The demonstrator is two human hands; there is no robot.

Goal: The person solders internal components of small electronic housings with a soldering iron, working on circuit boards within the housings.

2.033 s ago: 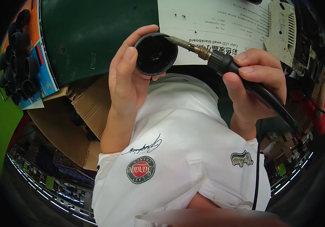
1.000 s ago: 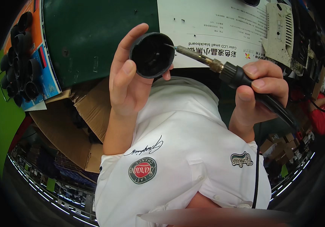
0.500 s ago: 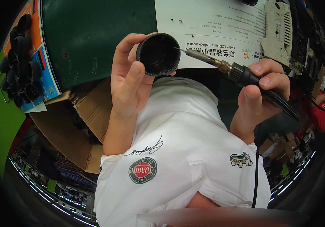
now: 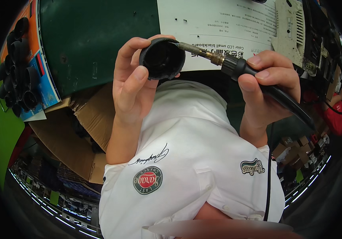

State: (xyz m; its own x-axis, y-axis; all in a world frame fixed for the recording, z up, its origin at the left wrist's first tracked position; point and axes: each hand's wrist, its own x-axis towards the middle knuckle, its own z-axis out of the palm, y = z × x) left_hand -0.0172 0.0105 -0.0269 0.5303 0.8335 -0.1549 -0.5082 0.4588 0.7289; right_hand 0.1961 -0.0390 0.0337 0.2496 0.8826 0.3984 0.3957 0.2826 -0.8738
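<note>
Left hand (image 4: 133,89) grips a black round cup (image 4: 162,58), open side toward the camera. Thumb lies along its near rim, fingers curl over the far rim. Cup is matte black, hollow, dark inside; no detail of the bottom can be made out.

Right hand (image 4: 264,89) is clenched round a soldering iron (image 4: 234,65) by its black handle, thumb and forefinger close to the collar. Handle runs down and outward past the palm to a black cord (image 4: 269,167), which hangs down on the wrist side. From the collar a brass-coloured ferrule and a thin metal shaft point toward the left hand. The tip meets the upper rim of the cup; whether it touches or sits just inside cannot be told.

Both hands are raised above a dark green surface (image 4: 95,40). Beyond the fingers lies a white printed sheet (image 4: 218,20). Beyond the right hand, a pale grey vented unit (image 4: 292,28), with dark cabling just beside it. Well out from the left hand, a row of black cups (image 4: 17,71) rests on an orange and blue printed board. Below the left wrist, brown cardboard (image 4: 83,127). The person's white shirt (image 4: 191,159) fills the space between the forearms. Nothing lies between the cup and the iron tip.
</note>
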